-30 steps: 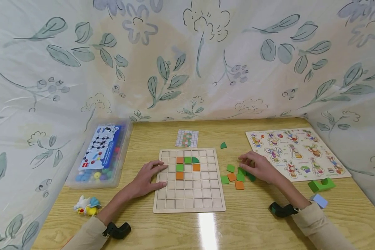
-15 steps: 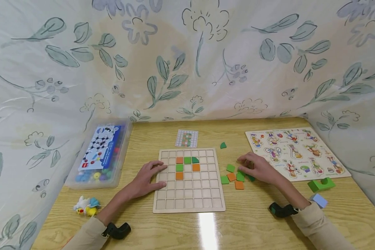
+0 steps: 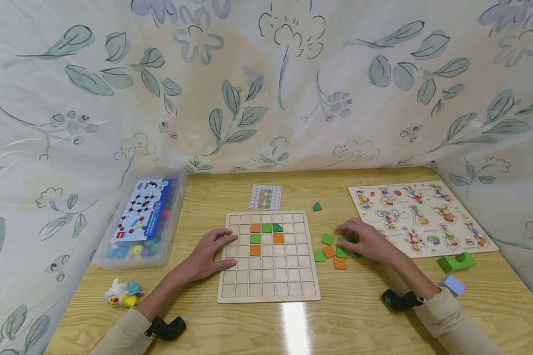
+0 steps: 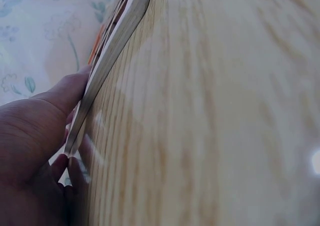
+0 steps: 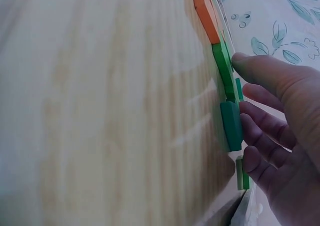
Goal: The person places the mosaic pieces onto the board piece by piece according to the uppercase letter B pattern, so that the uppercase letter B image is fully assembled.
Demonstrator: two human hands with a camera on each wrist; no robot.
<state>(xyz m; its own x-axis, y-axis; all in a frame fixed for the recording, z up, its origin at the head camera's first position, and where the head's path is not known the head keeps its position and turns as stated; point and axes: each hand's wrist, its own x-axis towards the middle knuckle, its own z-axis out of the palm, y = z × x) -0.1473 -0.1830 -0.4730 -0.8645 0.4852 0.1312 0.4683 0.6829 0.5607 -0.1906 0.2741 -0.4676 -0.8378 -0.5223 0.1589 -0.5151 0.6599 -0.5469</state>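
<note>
My left hand (image 3: 206,254) rests on the left edge of a wooden grid board (image 3: 268,276), fingers and thumb spread apart. Its thumb lies along the board's rim in the left wrist view. Orange and green tiles sit in several of the board's upper cells, with a dark green quarter-round tile (image 3: 277,227) among them. My right hand (image 3: 370,240) is over the right part of a loose tile pile, fingers loosely bent. In the right wrist view its thumb is at a green tile (image 5: 225,68) and its fingers are by a dark green piece (image 5: 231,126). Some tiles are partly hidden.
A pattern card (image 3: 265,196) lies behind the board, and a lone green quarter-round (image 3: 317,206) to its right. A picture puzzle board (image 3: 422,217) and green block (image 3: 456,262) are at right. At left are a plastic box (image 3: 142,217) and small toys (image 3: 123,292).
My right hand has shifted slightly left over the tile pile, covering more of the dark green pieces. The left hand and the tiles on the board stay as they were.
</note>
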